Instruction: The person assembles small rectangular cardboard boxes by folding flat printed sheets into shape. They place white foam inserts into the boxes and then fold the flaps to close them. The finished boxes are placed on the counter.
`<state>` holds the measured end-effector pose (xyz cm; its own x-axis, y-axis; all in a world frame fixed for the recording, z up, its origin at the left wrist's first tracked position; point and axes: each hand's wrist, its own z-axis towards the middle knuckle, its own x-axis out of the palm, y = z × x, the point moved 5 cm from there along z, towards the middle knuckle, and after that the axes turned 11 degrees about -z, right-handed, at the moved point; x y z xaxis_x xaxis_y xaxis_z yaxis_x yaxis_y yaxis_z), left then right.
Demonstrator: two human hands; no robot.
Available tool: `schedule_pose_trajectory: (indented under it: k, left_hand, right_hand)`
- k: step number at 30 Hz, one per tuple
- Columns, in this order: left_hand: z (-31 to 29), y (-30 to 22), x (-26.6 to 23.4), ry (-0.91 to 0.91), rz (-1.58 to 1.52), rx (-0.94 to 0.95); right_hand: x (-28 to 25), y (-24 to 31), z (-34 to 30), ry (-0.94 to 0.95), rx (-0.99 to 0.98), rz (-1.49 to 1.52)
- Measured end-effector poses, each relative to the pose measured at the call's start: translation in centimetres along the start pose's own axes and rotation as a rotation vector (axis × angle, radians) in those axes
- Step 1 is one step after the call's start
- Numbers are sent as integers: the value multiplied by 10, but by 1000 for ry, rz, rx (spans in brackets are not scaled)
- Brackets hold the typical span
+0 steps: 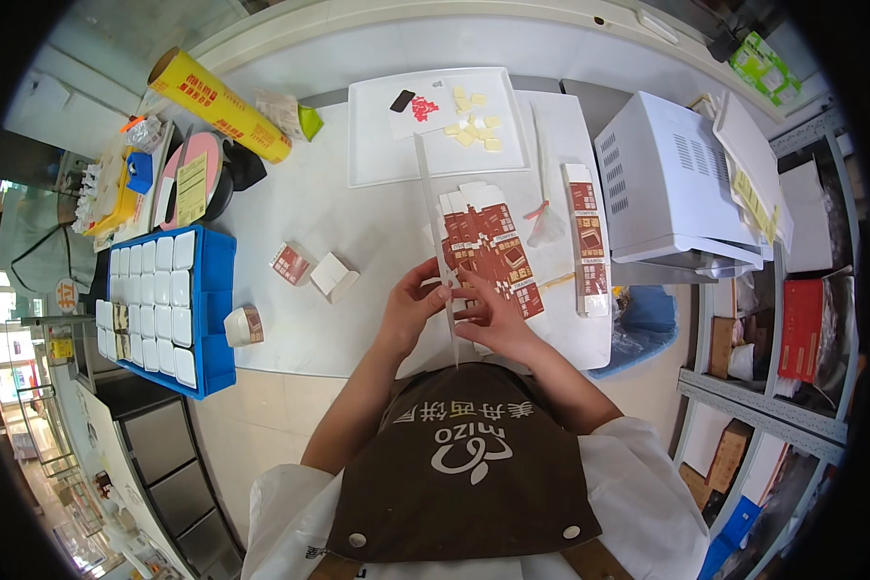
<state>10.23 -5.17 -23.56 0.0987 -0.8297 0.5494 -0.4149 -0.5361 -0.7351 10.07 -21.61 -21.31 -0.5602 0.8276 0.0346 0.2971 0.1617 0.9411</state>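
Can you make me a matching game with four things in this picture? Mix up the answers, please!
Things:
1. yellow roll
2. blue crate
3. red-brown cartons
4. white tray

Clues:
A. has small pale yellow pieces on it
B. right by the right hand
C. long tube with an open end
D. holds rows of white-topped containers

Pairs: 1-C, 2-D, 3-B, 4-A

Dark brown apron (466, 517) across my front, white lettering (418, 418) with one tan character, a leaf-tipped swirl (472, 456)! Silvery snaps (571, 532) at its corners, brown straps (594, 561), loose white sleeves (648, 483), bare forearms!
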Motion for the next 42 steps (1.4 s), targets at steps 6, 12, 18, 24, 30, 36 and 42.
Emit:
schedule_pose_trajectory:
  k: [6,12,18,24,30,36,42]
  left_hand:
    - [-6,-16,11,-40,21,114]
    - [-13,-23,12,-50,140,201]
    - [-17,-29,5,-72,6,177]
    - [-30,-45,-10,-174,-88,131]
    - [-34,-57,8,-166,-278,145]
    - [-34,-59,16,-125,-253,168]
    - [-46,-105,-24,99,-744,476]
  right_hand:
    - [0,6,1,-34,2,-33]
    - [11,31,-3,-10,0,-127]
    - [-4,7,2,11,-65,-4]
    - [-53,-8,0,-337,-109,-707]
    - [-6,50,-19,-161,-443,-654]
    - [9,78,-18,116,-459,-23]
    - [-10,80,-16,200,-335,314]
